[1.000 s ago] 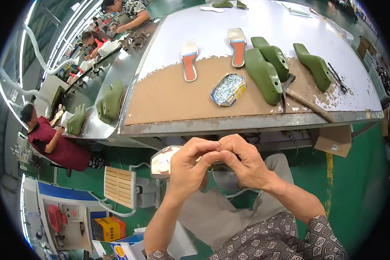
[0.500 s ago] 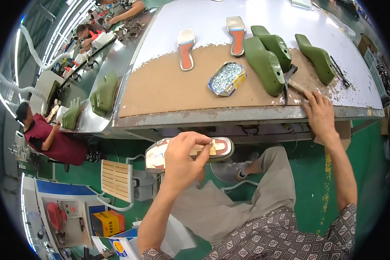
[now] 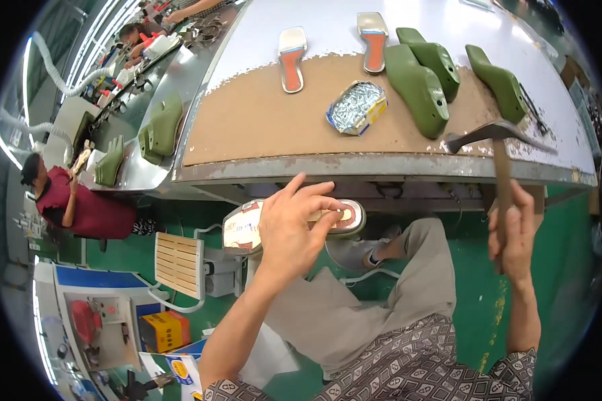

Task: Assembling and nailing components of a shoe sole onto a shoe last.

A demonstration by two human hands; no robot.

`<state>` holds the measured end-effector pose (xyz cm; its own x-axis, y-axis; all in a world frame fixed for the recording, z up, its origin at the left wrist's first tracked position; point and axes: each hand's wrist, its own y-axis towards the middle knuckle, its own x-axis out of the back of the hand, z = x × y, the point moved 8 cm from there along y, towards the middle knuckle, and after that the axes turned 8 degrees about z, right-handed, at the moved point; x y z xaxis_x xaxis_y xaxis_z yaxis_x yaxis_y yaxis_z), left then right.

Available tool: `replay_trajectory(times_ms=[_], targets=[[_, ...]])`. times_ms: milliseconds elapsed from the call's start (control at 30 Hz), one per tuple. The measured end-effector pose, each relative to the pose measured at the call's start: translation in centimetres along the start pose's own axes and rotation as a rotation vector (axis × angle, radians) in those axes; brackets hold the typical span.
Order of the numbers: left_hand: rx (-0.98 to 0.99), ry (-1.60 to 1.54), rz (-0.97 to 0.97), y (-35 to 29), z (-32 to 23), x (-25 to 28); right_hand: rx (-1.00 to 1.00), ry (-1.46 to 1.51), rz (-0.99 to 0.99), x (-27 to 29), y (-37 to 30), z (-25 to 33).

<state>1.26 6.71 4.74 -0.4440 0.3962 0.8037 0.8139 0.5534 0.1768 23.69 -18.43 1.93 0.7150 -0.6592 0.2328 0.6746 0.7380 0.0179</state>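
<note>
Desk (image 3: 247, 134), at 12 o'clock, carries a nail box (image 3: 358, 107) and green lasts (image 3: 418, 93). Below its edge, the shoe sole (image 3: 241, 230) lies along 9-to-3 o'clock, heel toward 3. Left grip (image 3: 291, 224) obstructs its middle, thumb and forefinger pressed together; contents indeterminable. Right grip (image 3: 518, 234) encloses the hammer (image 3: 502, 174), head toward 12.

The white-and-brown worktable (image 3: 247, 127) carries an open nail box (image 3: 376, 115); two insoles (image 3: 291, 63) lie beyond the box, three green shoe lasts (image 3: 416, 87) to its right.

The shoe lasts (image 3: 418, 92) are green, the hammer head (image 3: 476, 136) grey, the shirt (image 3: 408, 357) diamond-patterned.
</note>
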Motion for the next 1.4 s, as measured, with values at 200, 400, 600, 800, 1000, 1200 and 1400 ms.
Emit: replay_trajectory(times_ms=[200,400,600,800,1000,1200,1400], targets=[[0.026,0.073,0.031,-0.3,0.3,-0.3,-0.192,-0.071,0.389,-4.4,-2.0,-1.5],[-0.009,0.113,-0.016,-0.4,0.3,-0.4,0.104,-0.044,0.354,-4.6,-1.4,1.3],[-0.031,0.099,-0.045,-0.8,0.3,0.1,0.42,-0.218,0.465,-7.2,-0.5,7.6],[0.008,0.097,0.008,-0.2,-0.4,-0.1,0.339,-0.401,0.646,-10.7,0.8,9.8],[-0.031,0.204,0.308,-1.6,0.5,0.3,0.38,-0.336,0.456,-8.5,0.5,10.0],[-0.078,0.394,0.292,-0.9,0.8,0.6,0.193,-0.182,0.406,-6.2,0.5,5.9],[-0.065,0.325,0.313,-0.5,0.3,0.3,0.274,-0.264,0.422,-6.1,0.2,6.5]])
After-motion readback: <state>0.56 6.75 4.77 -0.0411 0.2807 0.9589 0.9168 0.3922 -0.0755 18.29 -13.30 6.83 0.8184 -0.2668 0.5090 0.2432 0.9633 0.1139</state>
